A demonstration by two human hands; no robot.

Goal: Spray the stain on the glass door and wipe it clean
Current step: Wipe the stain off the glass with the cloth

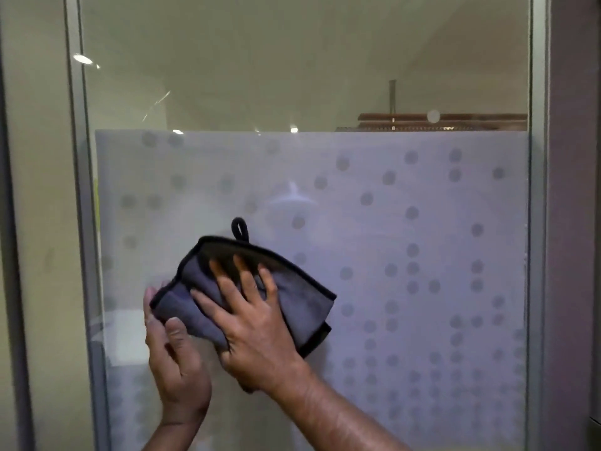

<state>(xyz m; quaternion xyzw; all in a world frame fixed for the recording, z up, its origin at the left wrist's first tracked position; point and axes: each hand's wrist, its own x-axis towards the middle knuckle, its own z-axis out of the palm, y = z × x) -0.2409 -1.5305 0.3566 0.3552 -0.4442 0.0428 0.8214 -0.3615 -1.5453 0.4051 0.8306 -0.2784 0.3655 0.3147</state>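
Folded dark grey microfibre cloth with black trim and hanging loop [247, 288] pressed flat against the frosted dotted glass door panel [406, 239], lower-left part of the pane, near the grey metal frame's left edge [76, 157]. Right hand [257, 327] lies on the cloth, fingers spread wide, palm down. Left hand [175, 356] pinches the cloth's left edge, thumb in front, fingers curled behind. Stain not discernible.

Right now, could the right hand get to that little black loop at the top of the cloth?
Probably yes. The right hand lies flat on the grey cloth, fingertips just below its top edge, and the loop sticks up above that edge with nothing covering it. The left hand only grips the cloth's left end.
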